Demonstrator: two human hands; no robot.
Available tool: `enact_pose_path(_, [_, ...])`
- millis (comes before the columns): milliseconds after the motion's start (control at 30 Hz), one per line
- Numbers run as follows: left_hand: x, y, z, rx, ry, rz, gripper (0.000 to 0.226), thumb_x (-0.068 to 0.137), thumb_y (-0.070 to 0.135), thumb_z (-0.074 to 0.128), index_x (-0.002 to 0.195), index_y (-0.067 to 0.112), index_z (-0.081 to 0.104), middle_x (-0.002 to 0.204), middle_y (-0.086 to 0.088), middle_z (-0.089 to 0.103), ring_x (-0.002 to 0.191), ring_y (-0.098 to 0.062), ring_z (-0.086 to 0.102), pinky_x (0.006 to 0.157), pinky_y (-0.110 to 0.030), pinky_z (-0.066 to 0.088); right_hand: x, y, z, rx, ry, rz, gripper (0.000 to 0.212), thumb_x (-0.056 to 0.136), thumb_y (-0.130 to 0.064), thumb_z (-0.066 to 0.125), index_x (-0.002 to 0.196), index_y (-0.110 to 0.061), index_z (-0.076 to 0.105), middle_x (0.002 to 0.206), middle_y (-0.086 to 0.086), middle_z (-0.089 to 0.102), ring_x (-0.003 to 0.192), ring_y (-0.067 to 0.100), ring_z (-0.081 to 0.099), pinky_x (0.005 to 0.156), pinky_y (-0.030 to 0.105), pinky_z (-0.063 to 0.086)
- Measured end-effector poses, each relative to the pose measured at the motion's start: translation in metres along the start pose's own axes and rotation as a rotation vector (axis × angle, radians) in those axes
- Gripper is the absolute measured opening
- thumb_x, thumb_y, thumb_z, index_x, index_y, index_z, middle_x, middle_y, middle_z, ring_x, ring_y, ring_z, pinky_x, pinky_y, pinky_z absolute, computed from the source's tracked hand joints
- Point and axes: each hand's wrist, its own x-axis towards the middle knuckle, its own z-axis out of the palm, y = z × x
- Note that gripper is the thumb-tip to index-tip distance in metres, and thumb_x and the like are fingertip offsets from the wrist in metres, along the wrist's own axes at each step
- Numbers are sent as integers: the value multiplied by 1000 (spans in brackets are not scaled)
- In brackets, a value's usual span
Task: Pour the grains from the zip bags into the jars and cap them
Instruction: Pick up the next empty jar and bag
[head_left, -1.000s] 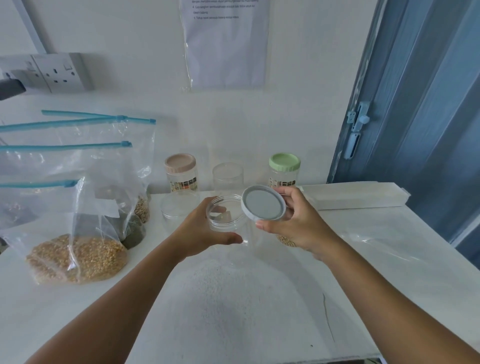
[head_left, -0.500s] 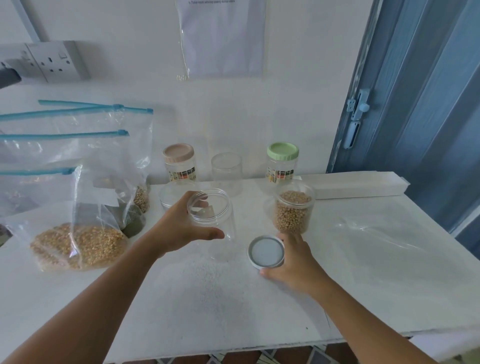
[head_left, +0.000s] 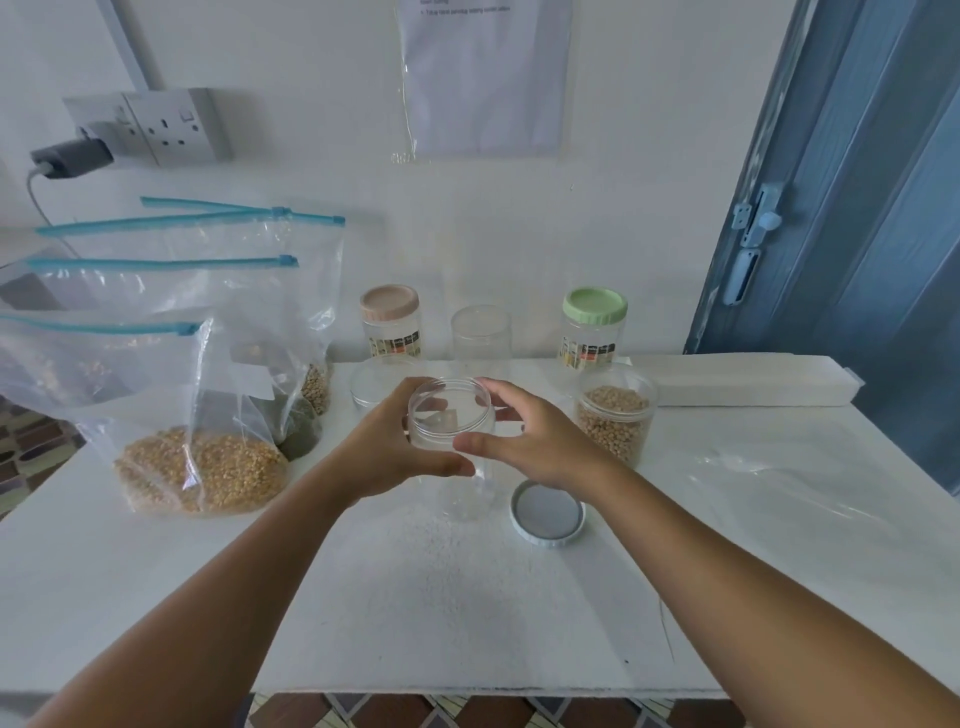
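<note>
Two hands meet on one empty jar (head_left: 451, 415) over the bench (head_left: 467, 597) — the left hand (head_left: 387, 449) curled round its left side, the right hand (head_left: 535, 439) cupping its right side, fingers bent. Left of the left hand stand four zip bags (head_left: 197, 457), the nearest heavy with yellow grain; tipped too fast, it could flood the narrow mouth. Beyond the hands stand three more jars, two capped; right of the right hand, one filled jar (head_left: 615, 418) — uncapped. One loose lid (head_left: 548, 512) lies below the right hand.
</note>
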Motion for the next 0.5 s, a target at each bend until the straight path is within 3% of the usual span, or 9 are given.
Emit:
enact_pose_path(167, [-15, 1, -11, 34, 4, -41, 106, 58, 44, 99, 146, 33, 40, 135, 14, 59, 124, -6, 58, 99, -21, 47, 5, -1, 15, 37, -21, -42, 87, 75, -68, 80, 150, -43, 45, 142, -20, 56, 124, 3, 56, 100, 29, 47])
enact_pose_path(267, [-24, 1, -12, 45, 23, -59, 108, 59, 46, 100, 148, 32, 39, 137, 13, 57, 127, -7, 56, 104, -26, 49, 6, -3, 20, 43, -45, -54, 86, 77, -66, 79, 151, -43, 44, 142, -20, 55, 123, 0, 55, 98, 27, 45])
enact_pose_path(400, [-33, 6, -21, 66, 0, -90, 118, 61, 40, 100, 156, 31, 30, 141, 10, 52, 128, -12, 55, 109, -28, 48, 7, -6, 15, 25, -67, -52, 85, 77, -64, 80, 151, -43, 44, 144, -20, 54, 124, -1, 54, 104, 31, 46])
enact_pose_path(500, [-47, 11, -48, 96, 25, -111, 121, 61, 40, 98, 158, 34, 26, 140, 5, 53, 124, -15, 58, 108, -32, 51, 8, -12, 12, -56, -79, -45, 91, 76, -67, 80, 154, -43, 40, 153, -19, 46, 136, 3, 47, 114, 38, 43])
